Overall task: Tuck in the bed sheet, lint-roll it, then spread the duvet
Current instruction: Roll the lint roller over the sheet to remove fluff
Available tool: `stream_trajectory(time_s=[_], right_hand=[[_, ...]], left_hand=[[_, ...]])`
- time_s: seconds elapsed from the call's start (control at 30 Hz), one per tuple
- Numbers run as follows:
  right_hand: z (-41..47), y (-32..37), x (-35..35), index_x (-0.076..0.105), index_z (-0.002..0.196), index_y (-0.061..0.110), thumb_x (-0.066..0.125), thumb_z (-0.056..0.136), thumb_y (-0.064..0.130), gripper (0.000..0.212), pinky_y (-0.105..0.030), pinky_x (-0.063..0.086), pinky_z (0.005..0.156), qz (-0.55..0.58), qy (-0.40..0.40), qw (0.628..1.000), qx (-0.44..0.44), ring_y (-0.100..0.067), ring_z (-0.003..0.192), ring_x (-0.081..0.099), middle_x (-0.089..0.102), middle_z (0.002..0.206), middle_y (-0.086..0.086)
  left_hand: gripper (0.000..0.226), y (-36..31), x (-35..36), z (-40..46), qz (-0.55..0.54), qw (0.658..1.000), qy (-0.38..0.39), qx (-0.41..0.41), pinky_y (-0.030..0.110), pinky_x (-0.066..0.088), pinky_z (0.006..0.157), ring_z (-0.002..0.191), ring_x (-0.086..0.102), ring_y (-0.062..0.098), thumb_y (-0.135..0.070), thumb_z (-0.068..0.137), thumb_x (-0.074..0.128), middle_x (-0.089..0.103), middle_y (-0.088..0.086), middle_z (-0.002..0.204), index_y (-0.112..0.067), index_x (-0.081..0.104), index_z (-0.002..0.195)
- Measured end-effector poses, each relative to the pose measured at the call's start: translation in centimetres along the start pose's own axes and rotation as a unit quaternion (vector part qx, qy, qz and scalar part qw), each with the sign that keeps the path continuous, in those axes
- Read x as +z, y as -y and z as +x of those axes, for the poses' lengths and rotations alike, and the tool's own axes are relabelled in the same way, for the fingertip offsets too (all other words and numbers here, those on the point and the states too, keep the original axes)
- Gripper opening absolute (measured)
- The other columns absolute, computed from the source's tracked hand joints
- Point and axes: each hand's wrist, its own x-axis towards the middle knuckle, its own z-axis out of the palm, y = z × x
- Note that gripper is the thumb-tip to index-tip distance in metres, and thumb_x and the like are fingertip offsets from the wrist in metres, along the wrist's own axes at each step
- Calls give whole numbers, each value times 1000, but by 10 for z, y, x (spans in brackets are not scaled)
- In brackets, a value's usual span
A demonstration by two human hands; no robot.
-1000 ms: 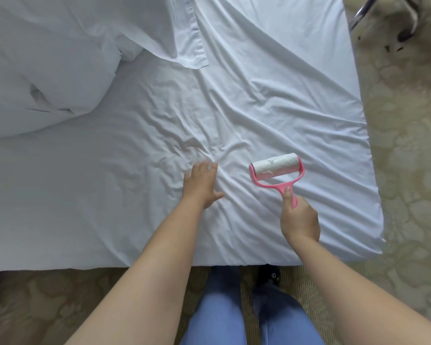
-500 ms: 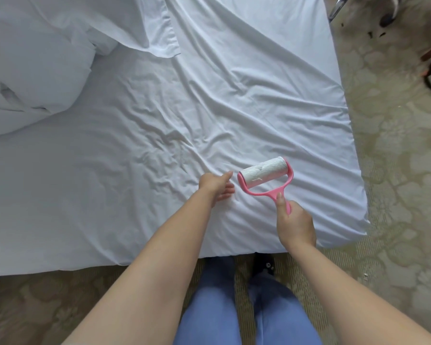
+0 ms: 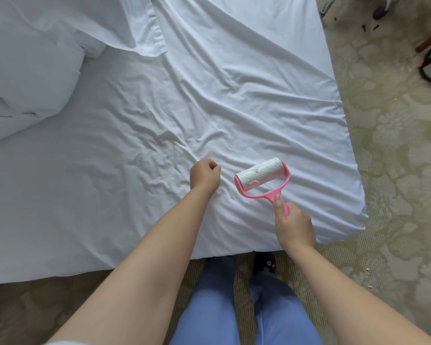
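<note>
Pink lint roller (image 3: 261, 179), white sheet (image 3: 209, 95)

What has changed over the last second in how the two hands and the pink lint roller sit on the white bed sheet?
The left hand, earlier flat with fingers spread on the white bed sheet, has curled its fingers in; whether it pinches any fabric cannot be told. The right hand still grips the handle of the pink lint roller, its roll still on the sheet beside the left hand. The bunched white duvet stays at the far left.
</note>
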Motion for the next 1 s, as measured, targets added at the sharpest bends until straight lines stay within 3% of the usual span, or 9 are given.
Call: stream_trajectory(time_s=[0.1, 0.27, 0.4, 0.5, 0.57, 0.63, 0.7, 0.83, 1.0], right_hand=[[4, -4, 1, 38, 64, 14, 31, 97, 53, 52, -37, 29, 57, -6, 3, 1000, 1, -31, 71, 45, 46, 64, -3], [7, -15, 4, 37, 63, 17, 32, 98, 51, 49, -36, 30, 60, -13, 4, 1000, 7, -31, 72, 45, 45, 65, -3], [13, -20, 7, 37, 64, 15, 33, 97, 51, 50, -36, 30, 60, -14, 9, 1000, 10, -31, 72, 45, 44, 63, -2], [16, -22, 9, 37, 64, 15, 33, 97, 52, 49, -36, 30, 61, -18, 15, 1000, 3, -31, 72, 46, 45, 64, -2], [16, -23, 10, 36, 64, 16, 34, 97, 52, 49, -36, 31, 62, -19, 16, 1000, 4, -31, 73, 46, 47, 67, -5], [16, -24, 9, 36, 64, 16, 33, 97, 52, 49, -36, 31, 62, -18, 17, 1000, 5, -31, 73, 47, 47, 68, -5], [15, -24, 7, 37, 64, 17, 33, 97, 53, 49, -36, 32, 61, -20, 20, 1000, 4, -31, 74, 48, 47, 67, -4], [13, -23, 2, 38, 65, 17, 32, 97, 53, 49, -35, 32, 61, -25, 28, 999, 1, -31, 74, 47, 45, 65, -1], [8, -10, -8, 38, 65, 18, 32, 97, 53, 48, -35, 32, 61, -44, 47, 997, -39, -30, 73, 47, 45, 65, 1]], left_hand=[[17, -6, 5, 6, 28, 1000, -1, 2, 22, 36, 71, 82, 51, 12, -24, 93, 57, 58, -3, 84, -10, 67, 92], [45, -8, 12, 16, 51, 998, 9, -27, 29, 34, 55, 64, 45, 20, -42, 89, 60, 46, 3, 61, -15, 44, 57], [51, -17, 18, 19, 156, 988, 4, -1, 26, 31, 48, 53, 46, 19, -52, 84, 62, 45, -2, 52, -17, 45, 50], [34, -20, 24, 21, 196, 979, 15, 46, 25, 37, 57, 73, 59, 24, -40, 87, 61, 63, 3, 70, -14, 66, 65], [27, -19, 25, 22, 184, 981, 34, 49, 26, 39, 63, 84, 62, 28, -34, 90, 59, 67, 8, 83, -13, 70, 77], [32, -17, 22, 23, 164, 984, 48, 43, 27, 35, 58, 77, 55, 31, -29, 91, 58, 57, 9, 70, -11, 62, 66], [33, -16, 19, 23, 144, 987, 61, 40, 30, 33, 56, 72, 50, 34, -25, 93, 57, 54, 15, 65, -4, 64, 68], [25, -11, 11, 20, 97, 990, 85, 57, 32, 49, 75, 80, 63, 25, -21, 94, 57, 72, 11, 88, -4, 73, 88], [24, -16, -7, 7, 142, 977, 127, 97, 27, 43, 57, 67, 54, 20, -16, 95, 54, 63, 2, 72, -1, 71, 86]])
